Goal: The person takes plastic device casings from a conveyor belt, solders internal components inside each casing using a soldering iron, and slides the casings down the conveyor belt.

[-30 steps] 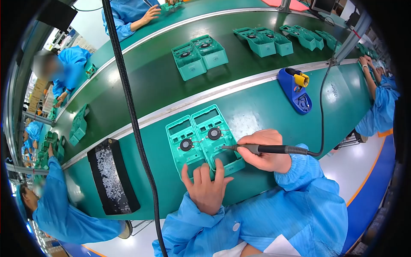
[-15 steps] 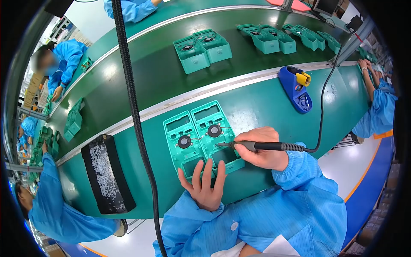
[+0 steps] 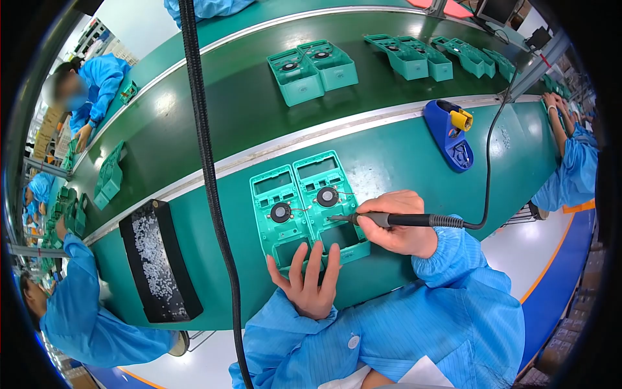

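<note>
Two green plastic housings (image 3: 264, 225) lie side by side on the bench, each with a round black fan (image 3: 327, 196) and thin wires. My right hand (image 3: 405, 223) is closed around a soldering iron (image 3: 395, 220) by its dark grip. The iron points left, its tip at the right-hand housing below the fan; whether it touches cannot be made out. With fingers spread, my left hand (image 3: 306, 285) rests over the lower edges of both housings, near their rectangular openings.
A blue soldering-iron stand (image 3: 444, 139) with a yellow holder is at the back right. At left sits a black tray (image 3: 184, 285) of small whitish pieces. More green housings (image 3: 304, 92) stand on the belt beyond the metal rail. A thick black cable (image 3: 210, 175) hangs in front. Co-workers flank the line.
The camera view has shifted slightly. Both my hands and the iron keep nearly the same pose on the housings. A co-worker's sleeve at the top has moved.
</note>
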Tool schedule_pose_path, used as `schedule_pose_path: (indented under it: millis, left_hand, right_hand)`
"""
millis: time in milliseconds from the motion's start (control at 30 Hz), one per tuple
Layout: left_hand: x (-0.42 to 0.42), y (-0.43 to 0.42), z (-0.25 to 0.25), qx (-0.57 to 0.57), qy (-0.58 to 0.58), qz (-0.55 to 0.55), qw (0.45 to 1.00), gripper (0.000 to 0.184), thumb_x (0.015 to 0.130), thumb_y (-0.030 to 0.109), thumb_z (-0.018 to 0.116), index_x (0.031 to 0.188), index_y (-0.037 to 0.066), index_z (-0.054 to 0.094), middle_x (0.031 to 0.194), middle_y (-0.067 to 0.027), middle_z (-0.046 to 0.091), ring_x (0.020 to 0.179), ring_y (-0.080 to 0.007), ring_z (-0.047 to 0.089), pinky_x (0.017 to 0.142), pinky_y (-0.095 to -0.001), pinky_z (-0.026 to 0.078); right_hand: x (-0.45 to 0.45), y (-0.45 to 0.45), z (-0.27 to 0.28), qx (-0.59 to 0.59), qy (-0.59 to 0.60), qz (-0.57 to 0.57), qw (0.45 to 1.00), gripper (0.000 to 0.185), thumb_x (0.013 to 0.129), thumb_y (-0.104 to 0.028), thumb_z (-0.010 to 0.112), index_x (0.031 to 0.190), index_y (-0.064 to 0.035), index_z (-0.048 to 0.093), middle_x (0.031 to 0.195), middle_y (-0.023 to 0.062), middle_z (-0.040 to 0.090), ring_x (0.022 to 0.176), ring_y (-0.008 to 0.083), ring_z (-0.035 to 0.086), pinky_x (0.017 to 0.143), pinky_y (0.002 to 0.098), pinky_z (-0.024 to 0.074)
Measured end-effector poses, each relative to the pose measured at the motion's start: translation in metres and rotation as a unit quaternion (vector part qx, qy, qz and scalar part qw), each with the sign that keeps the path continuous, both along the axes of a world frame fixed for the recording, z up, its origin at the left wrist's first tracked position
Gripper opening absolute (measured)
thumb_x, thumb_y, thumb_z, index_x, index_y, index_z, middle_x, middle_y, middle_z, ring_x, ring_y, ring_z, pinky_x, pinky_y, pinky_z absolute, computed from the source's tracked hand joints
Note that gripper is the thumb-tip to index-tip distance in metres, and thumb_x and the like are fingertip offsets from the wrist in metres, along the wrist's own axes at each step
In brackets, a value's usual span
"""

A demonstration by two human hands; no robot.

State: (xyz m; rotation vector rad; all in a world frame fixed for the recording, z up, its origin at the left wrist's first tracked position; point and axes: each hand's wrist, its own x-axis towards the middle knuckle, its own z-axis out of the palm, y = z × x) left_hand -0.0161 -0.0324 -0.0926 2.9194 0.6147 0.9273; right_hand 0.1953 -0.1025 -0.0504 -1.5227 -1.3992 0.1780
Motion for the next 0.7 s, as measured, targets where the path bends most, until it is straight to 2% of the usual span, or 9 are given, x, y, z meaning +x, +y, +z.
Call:
schedule_pose_path:
  millis: [700]
  left_hand:
    - [-0.0008, -0.0004, 0.0017, 0.003, 0.01, -0.003, 1.0, 0.039, 0.082, 0.031, 0.071, 0.117, 0.015, 0.068, 0.122, -0.0069, 0.059, 0.121, -0.0283, 0.048, 0.108, -0.068, 0.018]
  right_hand:
    - [0.0019, 0.0015, 0.0025, 0.001, 0.011, 0.008, 1.0, 0.01, 0.077, -0.006, 0.071, 0.083, 0.0016, 0.068, 0.064, 0.0087, 0.066, 0.051, 0.02, 0.063, 0.048, 0.0296, 0.0482]
